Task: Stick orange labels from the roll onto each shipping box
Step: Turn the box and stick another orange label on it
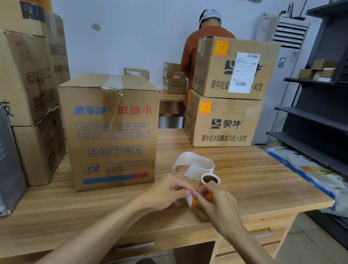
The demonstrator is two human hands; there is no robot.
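Facing up w/ its brown cardboard core open to view, the label roll (208,183) is held on end near the front edge of the table (261,187). It is a small cylinder wrapped in glossy orange. It is gripped by the right hand (217,201), fingers curled round its lower part; whether it rests on the table can't be told. The left hand (166,191) is closed in a pinch on the orange label (194,199) at the roll's side, its fingertips meeting those of the right hand. A white backing strip (193,165), smooth and papery, is looped in a loose curl on the table just behind the roll. The table is light wood-grain laminate.

To the L, a tall corrugated middle box (111,132) is set, sealed on top w/ crinkled clear tape, blue and red print on its front. At rear R, two brown cartons are stacked. The upper box (264,77) is marked w/ a square orange sticker (221,47) near its top-left corner and a white shipping slip (242,73). The lower box (229,139) is marked w/ a like sticker.
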